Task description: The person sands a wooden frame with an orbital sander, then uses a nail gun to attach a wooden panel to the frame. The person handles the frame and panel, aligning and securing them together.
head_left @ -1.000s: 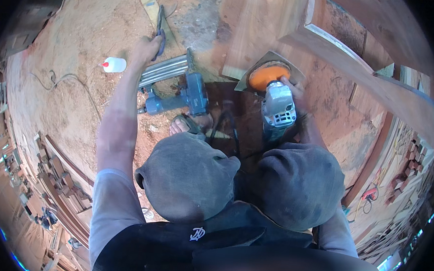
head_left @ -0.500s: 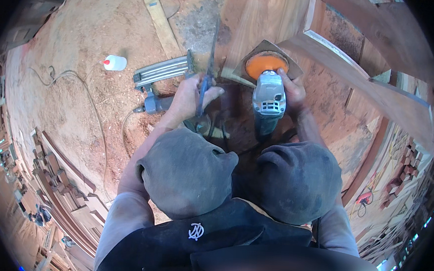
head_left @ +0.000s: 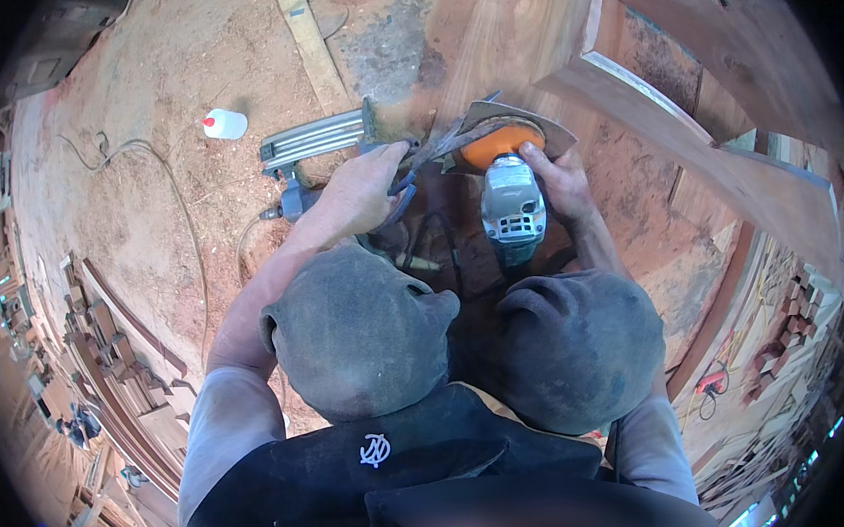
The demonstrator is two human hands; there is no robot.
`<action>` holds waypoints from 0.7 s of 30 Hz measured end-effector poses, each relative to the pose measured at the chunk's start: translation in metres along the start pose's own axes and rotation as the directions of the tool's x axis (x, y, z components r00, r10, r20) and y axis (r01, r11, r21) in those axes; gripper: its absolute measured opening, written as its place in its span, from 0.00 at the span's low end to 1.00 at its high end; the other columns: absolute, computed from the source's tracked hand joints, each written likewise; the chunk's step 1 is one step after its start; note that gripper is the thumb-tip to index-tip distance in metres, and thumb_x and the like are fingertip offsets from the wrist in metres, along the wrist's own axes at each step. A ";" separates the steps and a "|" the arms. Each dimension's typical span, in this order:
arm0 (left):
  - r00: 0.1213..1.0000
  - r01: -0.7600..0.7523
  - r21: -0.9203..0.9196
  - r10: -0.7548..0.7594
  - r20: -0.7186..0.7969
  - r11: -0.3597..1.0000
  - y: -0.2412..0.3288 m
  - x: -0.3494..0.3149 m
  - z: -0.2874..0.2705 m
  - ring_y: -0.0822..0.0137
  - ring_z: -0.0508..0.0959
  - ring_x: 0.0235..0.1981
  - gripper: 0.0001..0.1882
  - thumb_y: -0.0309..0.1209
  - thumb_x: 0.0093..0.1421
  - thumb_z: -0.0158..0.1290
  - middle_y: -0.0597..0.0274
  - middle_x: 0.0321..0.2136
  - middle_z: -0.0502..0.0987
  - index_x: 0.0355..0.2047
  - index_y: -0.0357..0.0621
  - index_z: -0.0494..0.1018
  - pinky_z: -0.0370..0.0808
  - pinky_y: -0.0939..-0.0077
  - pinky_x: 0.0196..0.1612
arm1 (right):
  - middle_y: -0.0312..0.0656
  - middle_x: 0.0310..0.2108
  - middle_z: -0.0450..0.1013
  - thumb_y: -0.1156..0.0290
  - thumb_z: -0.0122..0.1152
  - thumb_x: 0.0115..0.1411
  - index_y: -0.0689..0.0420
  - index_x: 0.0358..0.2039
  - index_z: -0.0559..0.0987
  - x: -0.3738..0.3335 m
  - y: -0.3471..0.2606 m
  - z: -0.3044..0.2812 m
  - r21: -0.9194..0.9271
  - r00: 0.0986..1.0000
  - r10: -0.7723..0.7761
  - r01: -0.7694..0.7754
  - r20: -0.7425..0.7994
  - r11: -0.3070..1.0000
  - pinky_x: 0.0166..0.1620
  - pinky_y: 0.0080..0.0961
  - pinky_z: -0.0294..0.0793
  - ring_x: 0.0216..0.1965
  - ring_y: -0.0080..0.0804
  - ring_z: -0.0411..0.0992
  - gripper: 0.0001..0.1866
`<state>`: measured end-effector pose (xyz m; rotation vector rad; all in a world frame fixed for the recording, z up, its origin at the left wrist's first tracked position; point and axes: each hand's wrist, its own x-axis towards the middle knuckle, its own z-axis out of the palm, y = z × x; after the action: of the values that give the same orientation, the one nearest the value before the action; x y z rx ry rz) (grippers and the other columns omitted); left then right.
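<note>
My left hand [head_left: 364,187] is closed round the blue-dark handles of a pair of long scissors [head_left: 439,151]. Their blades are spread and reach to the left edge of a brownish square sheet, apparently sandpaper [head_left: 554,131]. That sheet lies against the round orange pad [head_left: 500,145] of a grey power sander [head_left: 514,206], which stands between my knees with its pad end away from me. With the thumb on the pad's right side, my right hand [head_left: 560,180] grips pad and sheet; its other fingers are partly hidden behind them.
A nail gun [head_left: 315,143] with an air hose lies left of my left hand. Farther left is a white bottle [head_left: 225,124] with a red cap. A wooden strip [head_left: 306,34] lies ahead. Large curved wooden panels [head_left: 644,103] stand at the right; stacked timber [head_left: 117,351] lies left.
The scissors have swung from pointing straight ahead to the right, and their blades now spread at the sheet's edge. The sander, pad and sheet have shifted slightly left.
</note>
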<state>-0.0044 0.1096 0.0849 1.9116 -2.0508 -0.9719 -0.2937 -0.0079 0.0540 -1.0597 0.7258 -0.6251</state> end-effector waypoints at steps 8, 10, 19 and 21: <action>0.989 -0.082 0.132 0.097 -0.113 0.988 0.001 0.006 0.009 0.41 0.79 0.49 0.31 0.28 0.57 0.62 0.40 0.47 0.77 0.59 0.35 0.65 0.78 0.53 0.49 | 0.39 0.50 0.80 0.71 0.62 0.70 0.63 0.57 0.78 -0.001 -0.005 -0.001 -0.024 0.993 0.111 -0.110 0.037 0.994 0.56 0.29 0.77 0.50 0.26 0.77 0.17; 0.983 -0.096 0.159 0.118 -0.138 0.983 0.000 0.006 0.006 0.41 0.79 0.50 0.32 0.25 0.56 0.61 0.41 0.48 0.76 0.60 0.35 0.64 0.78 0.52 0.50 | 0.39 0.50 0.80 0.70 0.62 0.70 0.63 0.57 0.78 0.000 -0.004 -0.002 -0.016 0.994 0.099 -0.098 0.050 0.995 0.57 0.29 0.76 0.51 0.26 0.76 0.18; 0.991 0.006 0.175 -0.030 0.133 0.984 0.000 0.004 -0.007 0.41 0.80 0.45 0.27 0.27 0.57 0.62 0.41 0.43 0.78 0.56 0.36 0.67 0.78 0.52 0.45 | 0.38 0.50 0.79 0.68 0.63 0.70 0.62 0.58 0.78 0.000 -0.001 -0.002 -0.055 0.992 0.118 -0.115 0.048 0.992 0.57 0.28 0.75 0.51 0.25 0.75 0.19; 0.994 0.003 0.124 -0.016 0.107 0.992 0.001 0.002 -0.004 0.40 0.80 0.43 0.24 0.27 0.57 0.61 0.42 0.40 0.79 0.53 0.37 0.68 0.77 0.50 0.44 | 0.38 0.50 0.80 0.69 0.63 0.70 0.62 0.58 0.78 0.001 -0.003 0.000 -0.094 0.984 0.180 -0.179 -0.001 0.979 0.57 0.27 0.75 0.51 0.24 0.75 0.19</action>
<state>-0.0034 0.1064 0.0884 1.9713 -2.2130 -0.9925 -0.2934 -0.0095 0.0567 -1.0686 0.8407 -0.4352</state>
